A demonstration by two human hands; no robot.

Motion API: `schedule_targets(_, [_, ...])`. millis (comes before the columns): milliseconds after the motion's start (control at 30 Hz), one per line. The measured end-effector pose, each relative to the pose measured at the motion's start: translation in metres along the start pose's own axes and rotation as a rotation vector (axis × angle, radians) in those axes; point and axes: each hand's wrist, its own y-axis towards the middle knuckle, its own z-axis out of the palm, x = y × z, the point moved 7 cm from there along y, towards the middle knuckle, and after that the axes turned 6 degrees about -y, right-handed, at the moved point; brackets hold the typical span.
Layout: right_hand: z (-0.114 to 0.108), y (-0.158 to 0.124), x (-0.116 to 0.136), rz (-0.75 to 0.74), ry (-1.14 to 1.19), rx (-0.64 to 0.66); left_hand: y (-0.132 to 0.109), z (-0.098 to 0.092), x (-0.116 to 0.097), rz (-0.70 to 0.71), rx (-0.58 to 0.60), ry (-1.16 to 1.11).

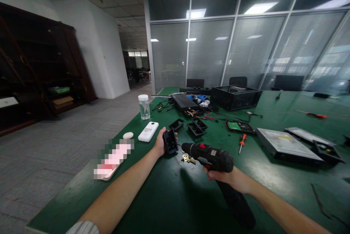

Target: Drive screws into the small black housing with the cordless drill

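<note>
My left hand [160,142] is closed around a small black plastic box [170,142], holding it up above the table with its hollow side towards me. In my right hand [218,175] is a black cordless drill [209,155] with red details, gripped by its handle and pointing left. The drill's bit end is close to the right side of the box; whether it touches cannot be made out. Below the drill's nose lie several brass-coloured metal pieces [188,159]. Similar black plastic boxes [195,130] stand just beyond, on the green table [164,197].
A lidded water bottle [144,108], a white device [148,131] and a partly blurred phone [112,173] lie along the left edge. To the right are an orange screwdriver [242,139] and silver drives [287,142]. A black computer case [235,99] and cables [161,106] sit behind.
</note>
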Motion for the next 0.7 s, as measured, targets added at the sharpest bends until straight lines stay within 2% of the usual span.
schedule_targets(700, [-0.0008, 0.0019, -0.0032, -0.004, 0.004, 0.000, -0.0011, 0.0009, -0.0011, 0.011, -0.027, -0.014])
